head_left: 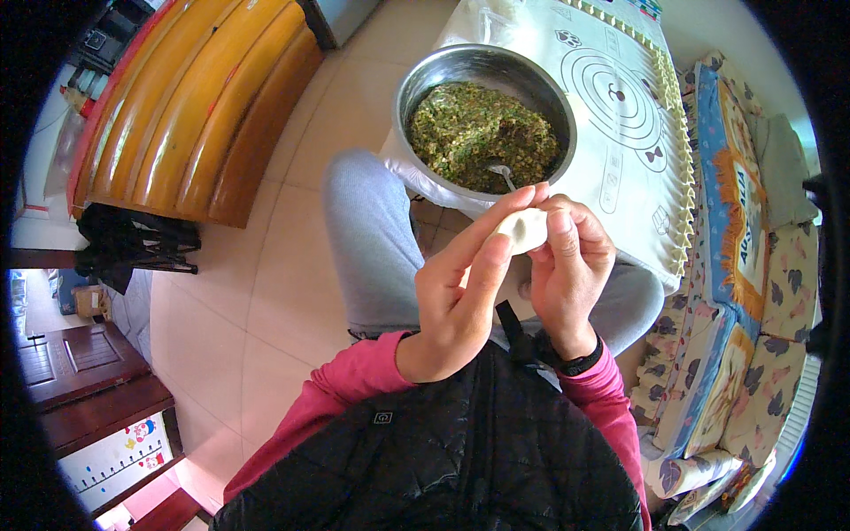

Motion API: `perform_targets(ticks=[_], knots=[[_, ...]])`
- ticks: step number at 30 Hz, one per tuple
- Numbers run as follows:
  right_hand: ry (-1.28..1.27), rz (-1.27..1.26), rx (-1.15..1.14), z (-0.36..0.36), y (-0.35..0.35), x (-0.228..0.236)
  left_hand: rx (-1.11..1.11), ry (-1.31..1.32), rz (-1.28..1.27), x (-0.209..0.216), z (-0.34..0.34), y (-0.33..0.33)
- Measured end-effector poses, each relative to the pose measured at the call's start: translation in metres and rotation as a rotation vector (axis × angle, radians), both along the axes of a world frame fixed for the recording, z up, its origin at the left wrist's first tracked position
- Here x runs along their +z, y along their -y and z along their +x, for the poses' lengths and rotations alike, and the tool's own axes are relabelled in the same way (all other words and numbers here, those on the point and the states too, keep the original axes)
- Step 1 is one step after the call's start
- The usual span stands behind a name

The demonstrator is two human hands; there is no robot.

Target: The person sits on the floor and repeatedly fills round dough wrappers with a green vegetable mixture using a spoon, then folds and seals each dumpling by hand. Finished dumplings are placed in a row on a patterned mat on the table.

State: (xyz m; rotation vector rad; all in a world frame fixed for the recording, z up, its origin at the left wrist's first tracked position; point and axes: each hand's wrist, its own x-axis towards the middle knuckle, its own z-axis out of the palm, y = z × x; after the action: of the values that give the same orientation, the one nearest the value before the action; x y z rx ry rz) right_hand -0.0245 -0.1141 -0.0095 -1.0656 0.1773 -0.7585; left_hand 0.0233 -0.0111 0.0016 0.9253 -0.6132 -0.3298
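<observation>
A pale dumpling is pinched between my two hands, over my lap and just in front of the basin. My left hand grips its left side, thumb in front and fingers behind. On the right side, the thumb and fingers of my right hand press its edge. Whatever lies inside the dough is hidden. Beyond my hands stands a large steel basin, partly filled with chopped green and brown filling. A metal spoon rests in the filling, its handle leaning toward me.
A white table with a printed mat and ruffled trim extends right of the basin. Clear plastic lies behind it. A patterned sofa is at far right. Left are yellow wooden furniture, a black folded item and tiled floor.
</observation>
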Motion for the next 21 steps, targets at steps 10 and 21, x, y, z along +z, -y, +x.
perform_targets(ticks=[10,21], knots=[[0.04,-0.045,0.005,-0.003,0.0,-0.003,-0.025,-0.033,-0.002,-0.002,0.002,0.001],[-0.182,-0.496,-0.013,0.011,0.02,0.024,-0.161,-0.309,-0.066,-0.002,0.003,0.003]])
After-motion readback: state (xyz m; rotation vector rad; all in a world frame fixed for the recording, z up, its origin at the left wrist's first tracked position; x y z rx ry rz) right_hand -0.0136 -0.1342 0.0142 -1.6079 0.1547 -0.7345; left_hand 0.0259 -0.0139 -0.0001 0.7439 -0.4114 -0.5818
